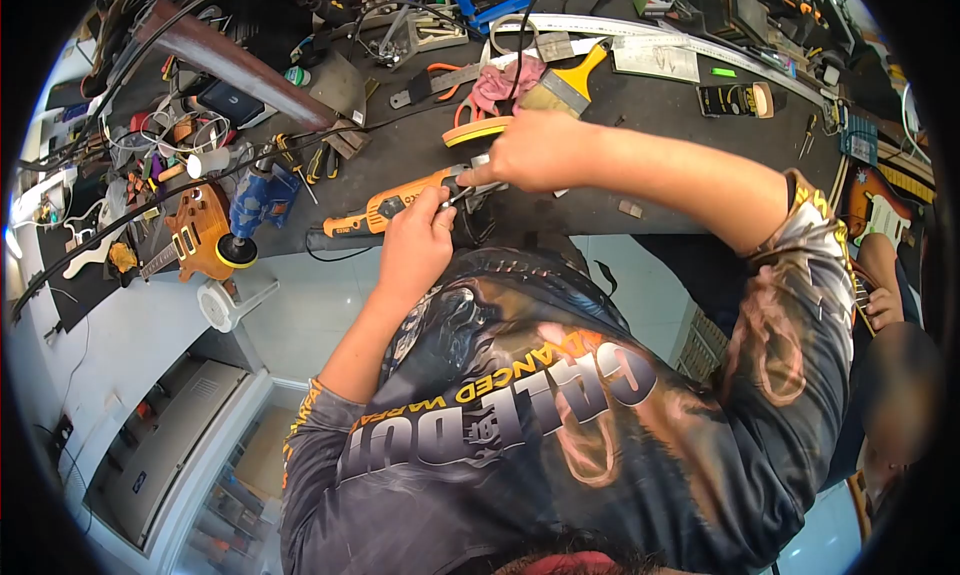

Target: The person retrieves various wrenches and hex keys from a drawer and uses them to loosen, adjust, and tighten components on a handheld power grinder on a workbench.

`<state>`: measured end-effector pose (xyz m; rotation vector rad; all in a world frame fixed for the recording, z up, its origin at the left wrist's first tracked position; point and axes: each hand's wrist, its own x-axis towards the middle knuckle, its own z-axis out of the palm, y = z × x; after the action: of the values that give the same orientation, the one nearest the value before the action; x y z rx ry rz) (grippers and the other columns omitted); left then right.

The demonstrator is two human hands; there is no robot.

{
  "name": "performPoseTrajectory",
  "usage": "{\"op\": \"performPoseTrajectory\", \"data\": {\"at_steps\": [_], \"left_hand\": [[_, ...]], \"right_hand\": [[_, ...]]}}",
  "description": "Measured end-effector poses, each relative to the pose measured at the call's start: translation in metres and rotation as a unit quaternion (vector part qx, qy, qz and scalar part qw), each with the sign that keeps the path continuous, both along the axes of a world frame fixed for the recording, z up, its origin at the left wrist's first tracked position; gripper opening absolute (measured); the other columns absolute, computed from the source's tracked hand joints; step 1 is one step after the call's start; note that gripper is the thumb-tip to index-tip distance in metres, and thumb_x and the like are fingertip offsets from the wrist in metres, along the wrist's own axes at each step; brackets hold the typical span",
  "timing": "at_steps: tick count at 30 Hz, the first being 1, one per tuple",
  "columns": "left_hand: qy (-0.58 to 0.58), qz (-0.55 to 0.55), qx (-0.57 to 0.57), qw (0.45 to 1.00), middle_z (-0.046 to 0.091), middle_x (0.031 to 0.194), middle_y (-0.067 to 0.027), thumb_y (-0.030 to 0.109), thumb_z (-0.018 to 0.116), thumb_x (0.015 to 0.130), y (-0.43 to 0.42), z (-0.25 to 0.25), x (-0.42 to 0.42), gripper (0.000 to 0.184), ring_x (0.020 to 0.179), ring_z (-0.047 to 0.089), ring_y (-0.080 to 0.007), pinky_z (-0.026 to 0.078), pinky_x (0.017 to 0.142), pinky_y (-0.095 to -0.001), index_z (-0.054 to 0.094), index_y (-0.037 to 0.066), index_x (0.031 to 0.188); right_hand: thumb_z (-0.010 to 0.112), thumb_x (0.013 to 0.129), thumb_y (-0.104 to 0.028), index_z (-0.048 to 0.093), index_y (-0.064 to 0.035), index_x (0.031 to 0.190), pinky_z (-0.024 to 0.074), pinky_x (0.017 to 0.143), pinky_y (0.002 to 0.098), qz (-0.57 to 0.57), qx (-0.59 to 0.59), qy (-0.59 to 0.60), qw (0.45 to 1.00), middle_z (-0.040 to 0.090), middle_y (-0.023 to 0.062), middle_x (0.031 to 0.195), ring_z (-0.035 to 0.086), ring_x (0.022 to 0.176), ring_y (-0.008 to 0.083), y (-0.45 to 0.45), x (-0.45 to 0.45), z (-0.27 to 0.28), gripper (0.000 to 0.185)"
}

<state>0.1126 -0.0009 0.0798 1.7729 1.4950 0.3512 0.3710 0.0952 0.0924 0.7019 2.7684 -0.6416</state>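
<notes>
An orange and black power polisher [395, 203] lies at the near edge of the dark workbench, its round yellow pad [478, 131] facing away. My right hand [528, 155] is closed around the polisher's head, behind the pad. My left hand [418, 233] sits against the tool's body, fingers pinched near a small thin metal piece [447, 204] that I cannot make out clearly. Just beyond the pad are a wide paintbrush [575, 80] with a yellow handle and a pink cloth [505, 83].
Left on the bench lie an orange-brown guitar body [198, 225], a blue drill [262, 200] with a round pad, and pliers [322, 161]. A long metal ruler [640, 31] spans the back. At the right, another person's hand [880, 308] rests at a guitar neck. A cable crosses the left side.
</notes>
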Motion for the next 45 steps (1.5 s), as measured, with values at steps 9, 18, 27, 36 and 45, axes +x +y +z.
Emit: {"op": "performPoseTrajectory", "data": {"at_steps": [9,18,27,36,45], "left_hand": [[0.077,-0.019,-0.030,0.996,0.078,0.108,-0.0275,0.015,0.072,0.105,0.001,0.016,0.009,0.023,0.100,0.074,-0.0498,0.059,0.084,-0.0558,0.066,-0.001,0.121],[0.138,-0.162,0.144,0.966,0.073,0.084,-0.0220,0.022,0.075,0.106,-0.001,-0.002,-0.007,0.032,0.080,0.073,-0.0423,0.056,0.071,-0.0529,0.066,-0.003,0.124],[0.209,-0.113,0.136,0.962,0.070,0.071,-0.0183,0.030,0.074,0.107,-0.010,-0.004,0.015,0.033,0.066,0.073,-0.0403,0.057,0.061,-0.0488,0.058,0.003,0.100],[0.125,-0.041,0.153,0.980,0.069,0.067,-0.0115,0.029,0.084,0.101,-0.005,0.005,0.013,0.034,0.063,0.071,-0.0351,0.055,0.060,-0.0464,0.061,0.005,0.090],[-0.039,-0.050,0.106,0.992,0.077,0.100,-0.0153,0.003,0.071,0.106,0.014,0.053,-0.021,0.018,0.086,0.078,-0.0213,0.060,0.079,-0.0344,0.075,-0.004,0.121]], "right_hand": [[0.064,0.097,-0.008,0.068,-0.0348,0.156,0.0612,0.075,0.0501,0.034,-0.022,0.036,0.999,0.079,0.0126,0.089,0.078,0.081,0.0345,0.014,0.002,-0.010,0.065],[0.066,0.095,-0.008,0.071,-0.0361,0.152,0.0619,0.070,0.0500,0.035,0.000,0.023,0.999,0.079,0.0114,0.091,0.080,0.083,0.0342,0.016,0.004,0.003,0.064],[0.068,0.096,-0.019,0.079,-0.0397,0.139,0.0621,0.063,0.0479,0.164,0.093,0.078,0.979,0.081,0.0068,0.090,0.081,0.083,0.0324,0.058,-0.015,-0.005,0.049],[0.073,0.092,-0.020,0.082,-0.0199,0.097,0.0532,0.091,0.0424,0.149,0.140,0.057,0.977,0.078,0.0011,0.090,0.077,0.097,0.0258,0.063,-0.034,0.003,0.011],[0.073,0.088,-0.008,0.072,0.0023,0.101,0.0639,0.075,0.0487,-0.115,-0.028,0.103,0.988,0.079,0.0194,0.098,0.081,0.087,0.0371,-0.033,-0.005,0.056,0.017]]}}
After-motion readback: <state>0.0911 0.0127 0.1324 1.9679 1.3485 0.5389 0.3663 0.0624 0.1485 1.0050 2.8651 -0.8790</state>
